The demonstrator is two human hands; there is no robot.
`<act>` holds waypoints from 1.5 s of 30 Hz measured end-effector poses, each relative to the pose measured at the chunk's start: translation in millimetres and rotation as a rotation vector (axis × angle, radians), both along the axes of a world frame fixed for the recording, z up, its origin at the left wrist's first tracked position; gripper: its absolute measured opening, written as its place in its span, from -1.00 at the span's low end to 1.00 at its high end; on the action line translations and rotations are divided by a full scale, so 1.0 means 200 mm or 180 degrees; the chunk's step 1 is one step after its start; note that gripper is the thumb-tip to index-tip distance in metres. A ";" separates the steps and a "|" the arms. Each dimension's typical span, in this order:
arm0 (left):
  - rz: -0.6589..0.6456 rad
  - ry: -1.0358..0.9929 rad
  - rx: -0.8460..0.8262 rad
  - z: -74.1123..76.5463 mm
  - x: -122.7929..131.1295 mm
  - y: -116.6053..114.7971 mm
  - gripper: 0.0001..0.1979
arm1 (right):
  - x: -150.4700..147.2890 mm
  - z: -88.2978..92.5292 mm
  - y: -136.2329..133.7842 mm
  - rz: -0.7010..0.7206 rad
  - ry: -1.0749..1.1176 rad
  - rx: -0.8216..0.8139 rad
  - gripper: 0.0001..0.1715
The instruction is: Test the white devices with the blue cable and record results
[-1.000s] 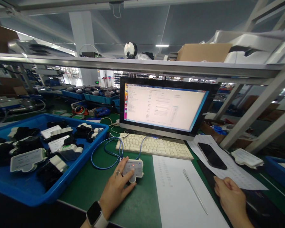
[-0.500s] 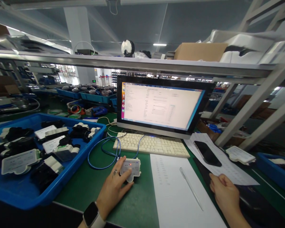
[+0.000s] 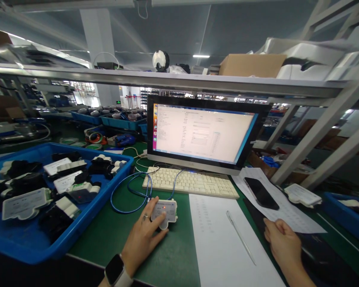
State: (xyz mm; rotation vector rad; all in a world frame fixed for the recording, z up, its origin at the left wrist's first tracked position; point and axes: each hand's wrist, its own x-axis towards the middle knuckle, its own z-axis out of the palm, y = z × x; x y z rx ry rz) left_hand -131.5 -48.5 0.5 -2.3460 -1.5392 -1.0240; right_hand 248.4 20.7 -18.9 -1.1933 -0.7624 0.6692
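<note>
My left hand (image 3: 146,227) grips a small white electronic module (image 3: 170,208) against the green bench, its fingers along the module's left side and across its face. A red light glows on the module's printed face. At its upper left corner a blue cable (image 3: 119,209) runs up to it, the joint partly covered by my fingers. My right hand (image 3: 283,243) rests closed on a dark mat, the fingers curled with nothing showing in them. Just beside it lies a sheet of paper (image 3: 308,221) bearing a black phone (image 3: 261,193).
A blue tray (image 3: 60,247) of similar modules and black parts fills the left. Ahead stand a keyboard (image 3: 194,183) and a lit monitor (image 3: 203,131). A pen (image 3: 241,237) lies on white paper (image 3: 209,247). Another module (image 3: 302,194) sits at right, below a shelf (image 3: 179,77).
</note>
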 end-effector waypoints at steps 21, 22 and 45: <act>0.0014 0.0003 -0.0091 0.01 0.00 -0.01 -0.69 | -0.01 0.01 -0.01 -0.0017 -0.0027 0.0009 -0.40; 0.0007 0.0003 -0.0090 0.01 0.00 -0.01 -0.69 | -0.01 0.01 -0.01 -0.0018 0.0005 0.0000 -0.40; 0.0197 0.0191 0.0064 0.05 0.01 -0.03 -0.68 | -0.01 0.02 -0.01 0.0016 0.0005 -0.0025 -0.39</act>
